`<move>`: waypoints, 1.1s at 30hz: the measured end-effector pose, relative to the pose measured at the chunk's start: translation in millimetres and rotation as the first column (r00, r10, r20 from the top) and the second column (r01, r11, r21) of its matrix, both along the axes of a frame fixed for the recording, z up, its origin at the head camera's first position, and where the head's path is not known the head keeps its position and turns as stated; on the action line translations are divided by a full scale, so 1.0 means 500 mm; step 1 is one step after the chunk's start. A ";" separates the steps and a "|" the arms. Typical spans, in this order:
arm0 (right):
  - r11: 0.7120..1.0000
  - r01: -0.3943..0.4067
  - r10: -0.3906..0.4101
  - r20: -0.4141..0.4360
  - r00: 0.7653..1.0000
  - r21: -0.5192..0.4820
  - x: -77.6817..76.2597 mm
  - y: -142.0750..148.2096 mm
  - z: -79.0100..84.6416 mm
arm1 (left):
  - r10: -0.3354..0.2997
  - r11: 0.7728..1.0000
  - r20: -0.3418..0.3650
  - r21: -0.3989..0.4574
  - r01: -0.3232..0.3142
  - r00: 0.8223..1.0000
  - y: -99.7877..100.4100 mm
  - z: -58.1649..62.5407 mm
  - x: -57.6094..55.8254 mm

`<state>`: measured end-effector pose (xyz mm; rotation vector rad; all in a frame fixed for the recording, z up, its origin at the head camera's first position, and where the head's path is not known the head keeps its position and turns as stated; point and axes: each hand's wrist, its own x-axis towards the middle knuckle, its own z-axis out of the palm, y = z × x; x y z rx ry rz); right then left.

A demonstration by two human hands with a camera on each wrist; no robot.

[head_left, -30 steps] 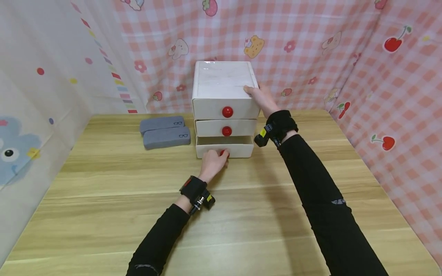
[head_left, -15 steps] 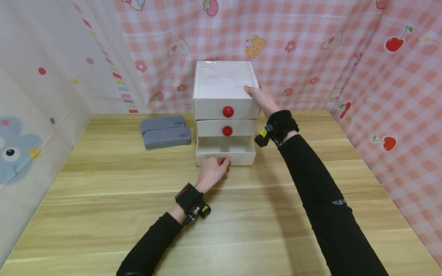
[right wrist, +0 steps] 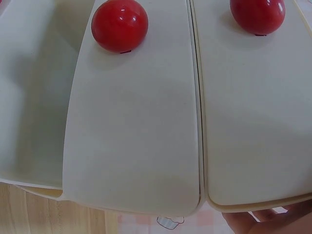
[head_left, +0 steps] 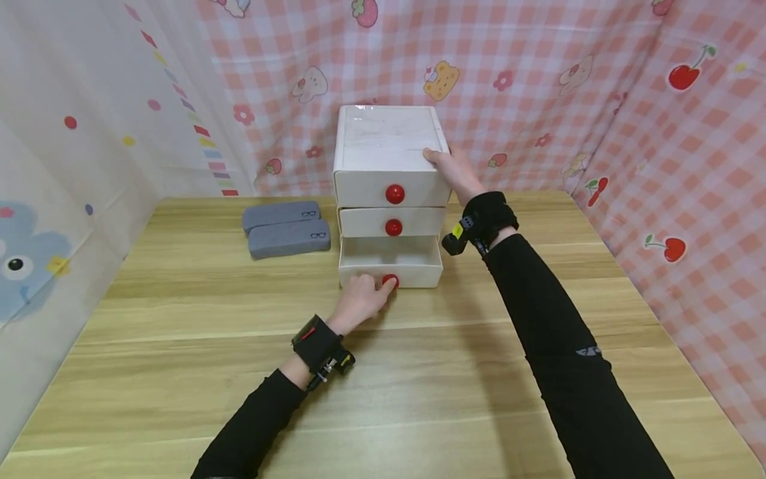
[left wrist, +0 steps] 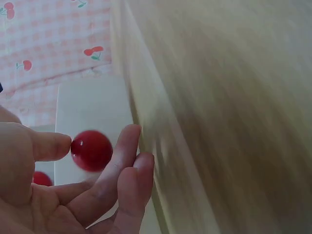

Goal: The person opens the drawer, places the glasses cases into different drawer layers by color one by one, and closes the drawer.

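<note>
A white three-drawer cabinet [head_left: 389, 136] with round red knobs stands against the back curtain. Its bottom drawer [head_left: 421, 276] is pulled out; the upper two are closed. My left hand [head_left: 361, 303] is at that drawer's front, thumb tip touching the red knob [left wrist: 91, 151]. In the left wrist view the other fingers are loosely spread beside the knob, not wrapped round it. My right hand [head_left: 457, 171] holds the cabinet's top right edge, thumb on top and fingers down the side. Only part of those fingers [right wrist: 265, 222] shows in the right wrist view.
Two grey-blue glasses cases [head_left: 289, 239] lie side by side left of the cabinet on the wooden table [head_left: 419, 386]. A pink checked curtain [head_left: 509, 40] rises behind and at the right; a white patterned one [head_left: 72, 166] hangs at the left.
The bottom drawer has slid further out toward me, with my left hand on its knob. Since half a second ago the left hand has loosened its grip on the knob. The right hand stays put.
</note>
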<state>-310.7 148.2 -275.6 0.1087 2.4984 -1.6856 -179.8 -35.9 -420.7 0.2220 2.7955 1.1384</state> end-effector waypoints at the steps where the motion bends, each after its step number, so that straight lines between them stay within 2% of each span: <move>1: 1.000 -0.003 0.003 0.001 1.000 -0.005 0.000 -0.001 0.000 | -0.005 1.000 0.020 0.000 0.005 1.000 -0.005 0.001 -0.001; 7: 1.000 0.003 -0.003 -0.008 1.000 -0.002 0.002 0.001 0.001 | 0.026 0.995 0.109 0.091 -0.036 0.994 -0.011 0.000 -0.009; 12: 1.000 -0.002 0.002 -0.012 1.000 0.006 0.003 -0.001 0.001 | 0.028 0.989 0.086 0.145 -0.041 0.996 -0.002 0.000 -0.009; 21: 1.000 -0.006 0.006 -0.001 1.000 0.006 0.004 -0.001 -0.001 | 0.038 0.995 0.068 0.092 -0.044 0.997 0.000 -0.005 -0.003; 24: 1.000 -0.005 0.005 0.004 1.000 0.004 0.003 -0.001 -0.001 | 0.011 0.996 0.074 0.087 -0.018 0.997 -0.003 -0.003 -0.003; 27: 1.000 0.000 0.000 0.003 1.000 0.007 0.004 0.000 0.000 | -0.042 0.997 0.081 0.068 0.037 0.996 -0.014 0.004 -0.004; 33: 1.000 -0.004 0.004 -0.006 1.000 0.006 0.003 -0.001 0.001 | -0.170 0.985 0.073 0.014 0.170 0.983 -0.076 0.027 -0.016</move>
